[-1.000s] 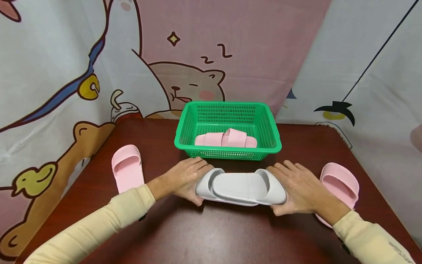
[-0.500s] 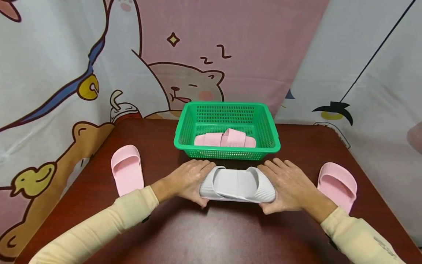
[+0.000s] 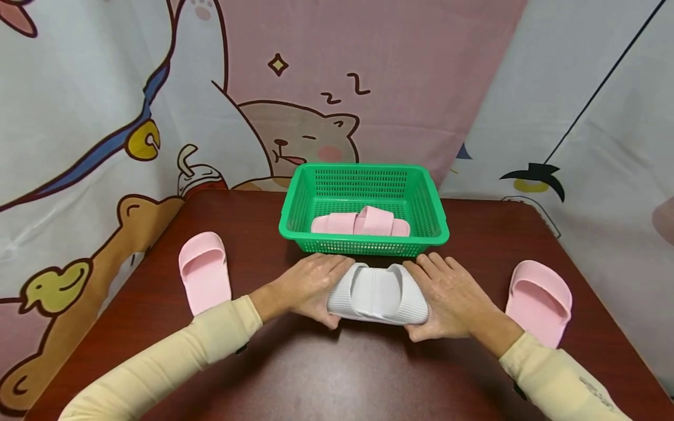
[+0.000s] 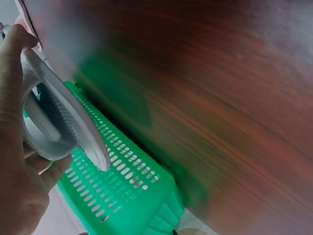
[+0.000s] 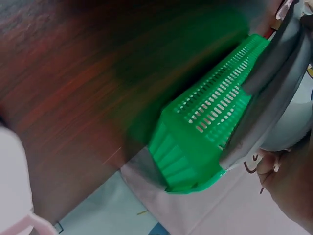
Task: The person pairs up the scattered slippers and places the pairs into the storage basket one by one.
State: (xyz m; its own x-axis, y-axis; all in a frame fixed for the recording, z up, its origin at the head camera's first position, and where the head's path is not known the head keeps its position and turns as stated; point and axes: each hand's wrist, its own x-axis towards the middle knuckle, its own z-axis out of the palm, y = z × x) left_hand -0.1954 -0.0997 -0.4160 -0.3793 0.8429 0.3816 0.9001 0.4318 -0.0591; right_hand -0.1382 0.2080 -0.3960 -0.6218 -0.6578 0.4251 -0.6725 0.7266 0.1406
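Two light grey slide slippers [image 3: 376, 292] are slid into each other, soles overlapping, with their ribbed straps facing outward at either side. My left hand [image 3: 312, 287] grips the left end, fingers over the far side and thumb along the near side. The right hand [image 3: 446, 297] grips the other end the same way. In the left wrist view, a grey slipper [image 4: 88, 125] tilts in front of the basket, beside the left hand's fingers. From the right wrist, two stacked grey soles [image 5: 266, 110] show close to the right hand [image 5: 293, 183].
Just beyond the hands stands a green perforated basket [image 3: 363, 240] with a pair of pink slippers [image 3: 376, 221] inside. One pink slipper [image 3: 206, 280] lies at the left of the brown table [image 3: 368, 374], another pink slipper [image 3: 539, 307] at the right. A printed cloth [image 3: 411, 76] hangs behind.
Both hands have come closer together, pushing the grey slippers further into each other, so the pair is now narrower. The basket and pink slippers have stayed in place.
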